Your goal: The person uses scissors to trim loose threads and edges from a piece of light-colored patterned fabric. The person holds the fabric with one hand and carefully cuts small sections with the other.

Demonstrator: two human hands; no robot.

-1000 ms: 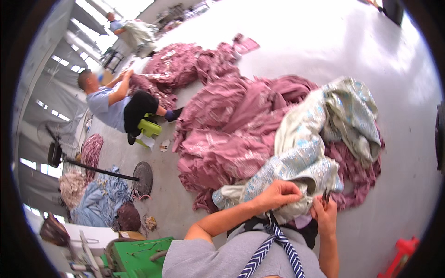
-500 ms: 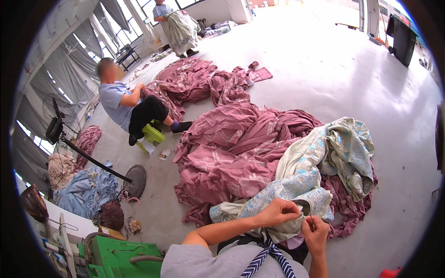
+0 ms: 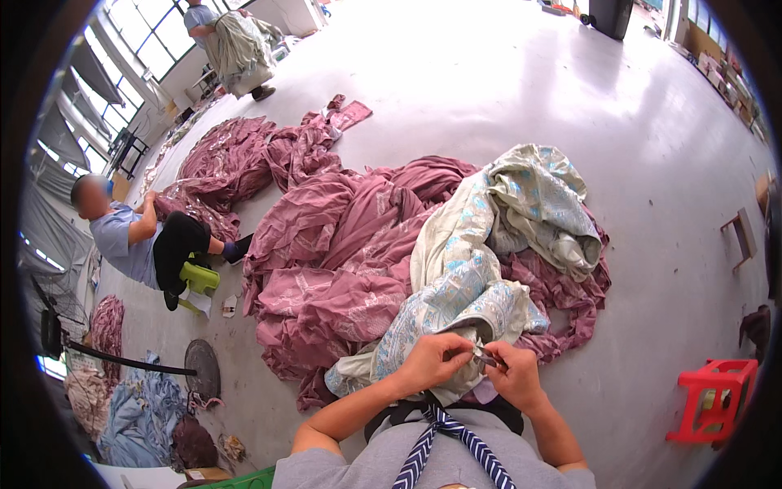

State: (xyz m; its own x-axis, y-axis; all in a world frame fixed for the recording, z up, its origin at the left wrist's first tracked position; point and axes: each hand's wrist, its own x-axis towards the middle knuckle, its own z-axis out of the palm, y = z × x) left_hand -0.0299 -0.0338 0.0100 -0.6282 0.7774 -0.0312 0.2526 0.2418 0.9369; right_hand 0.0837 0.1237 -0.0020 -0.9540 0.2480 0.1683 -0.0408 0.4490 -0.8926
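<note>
Sitting low at the far left, a co-worker (image 3: 130, 244) in a pale blue top and black trousers perches on a small green stool (image 3: 198, 279) beside a heap of mauve fabric (image 3: 236, 155) that runs back toward the windows. Below that person a black fan stand (image 3: 122, 359) lies along the floor with a round base, and near it are piles of blue cloth (image 3: 130, 407) and darker scraps. At the top left a second person (image 3: 224, 41) stands holding up a pale sheet.

In the middle of the grey floor (image 3: 505, 90) spreads a large mound of pink curtain cloth (image 3: 342, 261), and draped over its right half is a cream and light-blue patterned fabric (image 3: 481, 253), whose near edge comes down to the wearer's lap. The left hand (image 3: 432, 363) is closed in a pinch on that near edge, bunching it between thumb and fingers. Just to its right, almost touching, the right hand (image 3: 513, 376) is closed around a small slim tool (image 3: 486, 356); it looks like snips or a seam ripper, but it is too small to tell for sure. Its tip meets the cloth between the two hands.

At the far right stands a red plastic stool (image 3: 710, 399), well apart from the cloth, with a small wooden stool (image 3: 743, 236) farther back.
</note>
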